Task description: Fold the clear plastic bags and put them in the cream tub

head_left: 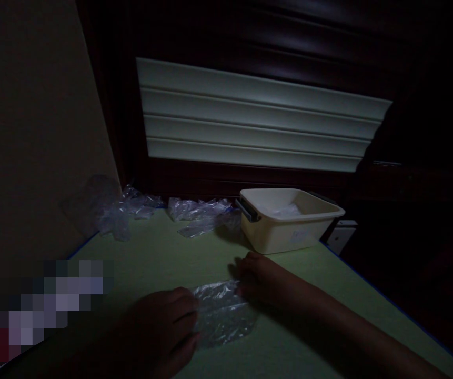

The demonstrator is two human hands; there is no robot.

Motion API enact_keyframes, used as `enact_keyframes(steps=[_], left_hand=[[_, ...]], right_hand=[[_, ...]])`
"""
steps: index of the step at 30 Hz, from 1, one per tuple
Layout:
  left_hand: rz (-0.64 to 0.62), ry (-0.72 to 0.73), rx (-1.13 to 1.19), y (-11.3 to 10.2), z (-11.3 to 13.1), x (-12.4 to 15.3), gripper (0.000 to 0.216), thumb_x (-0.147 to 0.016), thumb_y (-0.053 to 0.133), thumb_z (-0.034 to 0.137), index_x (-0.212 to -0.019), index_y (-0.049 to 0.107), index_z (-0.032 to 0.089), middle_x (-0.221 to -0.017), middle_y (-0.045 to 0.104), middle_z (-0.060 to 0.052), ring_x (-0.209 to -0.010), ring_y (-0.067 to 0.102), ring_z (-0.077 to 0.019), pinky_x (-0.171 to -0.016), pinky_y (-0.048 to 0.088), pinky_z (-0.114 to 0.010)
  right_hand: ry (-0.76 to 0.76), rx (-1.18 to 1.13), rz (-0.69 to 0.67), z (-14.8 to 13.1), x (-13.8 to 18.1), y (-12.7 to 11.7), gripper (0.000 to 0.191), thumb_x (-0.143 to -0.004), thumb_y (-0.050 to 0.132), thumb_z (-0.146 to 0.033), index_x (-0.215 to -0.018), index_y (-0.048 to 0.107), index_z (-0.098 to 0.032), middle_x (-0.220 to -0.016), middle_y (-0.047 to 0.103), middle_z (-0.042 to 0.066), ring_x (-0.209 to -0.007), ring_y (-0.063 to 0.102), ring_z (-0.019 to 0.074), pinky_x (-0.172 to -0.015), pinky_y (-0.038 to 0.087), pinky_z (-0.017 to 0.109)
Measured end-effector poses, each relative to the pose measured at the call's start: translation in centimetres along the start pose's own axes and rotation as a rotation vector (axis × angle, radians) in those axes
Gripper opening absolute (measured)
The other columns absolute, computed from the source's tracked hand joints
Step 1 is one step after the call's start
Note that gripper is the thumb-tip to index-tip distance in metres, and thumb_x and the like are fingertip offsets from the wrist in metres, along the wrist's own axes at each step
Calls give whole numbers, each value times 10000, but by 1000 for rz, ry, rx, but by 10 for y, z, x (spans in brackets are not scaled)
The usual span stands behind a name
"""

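A clear, crinkled plastic bag (224,316) lies on the pale green tabletop between my two hands. My left hand (167,321) is closed at the bag's left edge, its fingers curled over the film. At the bag's upper right corner, my right hand (261,279) is closed with bent fingers that pinch the film. Deep shadow hides most of both palms and part of the fingertips. Just beyond my right hand stands a cream plastic bin (285,231) with dark handles; some clear plastic shows inside it.
Crumpled clear plastic bags (198,213) lie along the table's back edge, with more film (118,218) at the back left corner. A white device (341,237) is beside the bin. A wall (32,131) borders the left; a slatted panel (258,121) stands behind. Lighting is dim.
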State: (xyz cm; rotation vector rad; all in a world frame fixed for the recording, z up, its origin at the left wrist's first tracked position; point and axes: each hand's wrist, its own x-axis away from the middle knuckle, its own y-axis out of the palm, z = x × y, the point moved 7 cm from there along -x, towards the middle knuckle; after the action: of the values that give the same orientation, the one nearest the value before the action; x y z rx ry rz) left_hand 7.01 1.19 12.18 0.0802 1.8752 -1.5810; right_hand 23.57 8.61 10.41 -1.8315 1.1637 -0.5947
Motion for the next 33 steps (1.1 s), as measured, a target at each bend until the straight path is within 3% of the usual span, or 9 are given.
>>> enact_keyframes(steps=[5,10,12,15,19,22,24,29,33], left_hand=[[119,-111,5,0,-10,6,235,-837,449,92,-988,599,193,-1000,674,-71,-878,631,-208,-726,544,-307],[108,-379,87,10,-42,20,525,-776,612,192,-1275,452,196,-1206,594,-115,-1062,585,-274,-857,530,-411],[87,-419,184,13,-49,21,514,-762,653,223,-1245,476,213,-1171,607,-94,-1037,595,-258,-849,530,-383],[33,-395,348,17,-49,16,316,-771,631,224,-1080,563,217,-1014,643,-43,-915,625,-207,-785,524,-302],[-81,-444,357,23,-52,14,80,-804,542,199,-850,605,181,-821,635,-19,-733,619,-164,-646,487,-240],[-129,-423,357,25,-54,13,137,-840,495,203,-753,595,169,-757,618,-22,-701,596,-156,-625,462,-232],[-125,-386,380,26,-54,12,171,-852,474,191,-724,585,167,-743,615,-25,-712,589,-156,-639,453,-231],[-54,-387,380,30,-58,14,187,-838,464,183,-684,570,169,-706,598,-19,-671,579,-147,-613,429,-225],[-83,-401,389,31,-58,15,184,-843,467,189,-708,589,158,-722,604,-27,-681,592,-151,-624,435,-230]], right_hand=[[-11,-105,90,3,6,4,97,-757,586,-97,-719,531,-168,-697,561,-7,-621,528,124,-530,381,211],[-126,-218,163,-7,15,-1,93,-851,513,-187,-759,512,-192,-738,610,20,-678,568,154,-609,432,264],[-152,-248,212,-8,17,-5,91,-868,494,-205,-779,512,-197,-761,624,37,-713,583,170,-641,451,287],[-175,-281,281,-7,18,-9,114,-877,488,-242,-772,507,-200,-748,611,42,-707,580,178,-636,455,295],[-169,-308,264,-8,18,-7,132,-879,491,-261,-765,516,-198,-750,602,36,-701,576,173,-645,454,293],[-138,-312,195,-10,17,-2,134,-887,499,-279,-795,533,-186,-766,617,40,-714,583,176,-648,457,293],[-107,-353,145,-8,17,2,117,-867,555,-286,-918,544,-182,-850,642,50,-752,595,181,-662,467,294],[-39,-508,52,2,14,13,633,-702,729,-224,-1252,418,-188,-1047,636,82,-871,614,198,-751,497,322],[-37,-462,40,5,11,14,504,-702,658,-131,-1183,517,-182,-1032,643,65,-781,601,163,-680,487,282]])
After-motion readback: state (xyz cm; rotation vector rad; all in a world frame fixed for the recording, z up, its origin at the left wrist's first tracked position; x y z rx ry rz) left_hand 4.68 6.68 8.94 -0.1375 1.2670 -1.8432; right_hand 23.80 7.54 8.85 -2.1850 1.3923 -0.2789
